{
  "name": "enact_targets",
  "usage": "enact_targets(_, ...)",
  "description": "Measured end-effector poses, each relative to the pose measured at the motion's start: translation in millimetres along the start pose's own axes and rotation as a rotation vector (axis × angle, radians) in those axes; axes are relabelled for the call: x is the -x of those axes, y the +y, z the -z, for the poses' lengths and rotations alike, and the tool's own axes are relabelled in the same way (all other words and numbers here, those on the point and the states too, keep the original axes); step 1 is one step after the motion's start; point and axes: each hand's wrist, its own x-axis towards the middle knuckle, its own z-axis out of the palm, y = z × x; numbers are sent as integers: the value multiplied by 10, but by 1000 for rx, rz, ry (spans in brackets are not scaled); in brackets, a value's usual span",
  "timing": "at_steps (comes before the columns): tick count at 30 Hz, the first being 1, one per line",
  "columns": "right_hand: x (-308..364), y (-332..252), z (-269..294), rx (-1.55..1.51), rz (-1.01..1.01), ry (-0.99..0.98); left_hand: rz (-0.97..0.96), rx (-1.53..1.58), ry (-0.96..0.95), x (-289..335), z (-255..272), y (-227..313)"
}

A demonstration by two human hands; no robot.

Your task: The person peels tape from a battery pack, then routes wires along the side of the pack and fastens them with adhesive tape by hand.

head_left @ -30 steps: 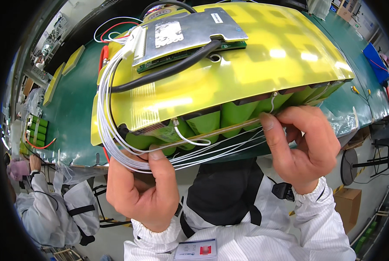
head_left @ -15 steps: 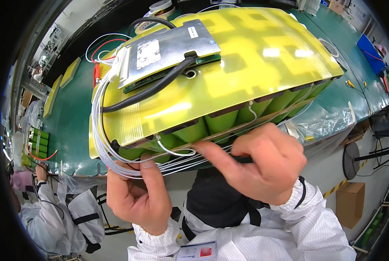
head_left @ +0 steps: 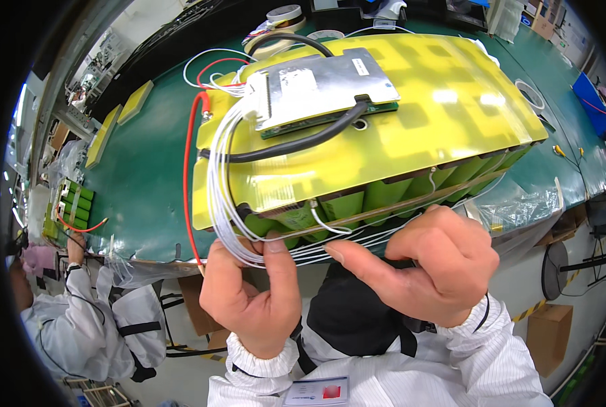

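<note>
A battery pack of green cells lies under a yellow sheet. On top sits a circuit board with a silver metal plate and a thick black cable. From its connector a bundle of white wires bends down over the pack's near left corner. My left hand pinches this bundle between thumb and fingers, just below that corner. My right hand has curled fingers around the wires' run along the near side, its thumb stretched left against them. The wires inside the right hand are partly hidden.
A red cable hangs past the pack's left end to the edge of the green table. A small green cell pack lies far left, beside a co-worker's hand. Clear plastic film drapes the right edge.
The pack and both hands sit further right and lower in the picture. The red cable's length now shows down the left side. Both hands keep to the white wires.
</note>
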Motion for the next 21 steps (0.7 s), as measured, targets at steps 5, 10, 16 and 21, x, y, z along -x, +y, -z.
enact_targets(5,1,58,-129,40,10,34,-17,-4,-42,4,24,28)
enact_targets(10,5,64,-143,70,43,20,-58,34,-81,-38,49,49)
enact_targets(16,16,30,-114,117,-10,24,-66,-61,-23,-40,31,-25)
enact_targets(21,34,21,-101,132,-38,24,-50,-27,-11,-42,12,-32)
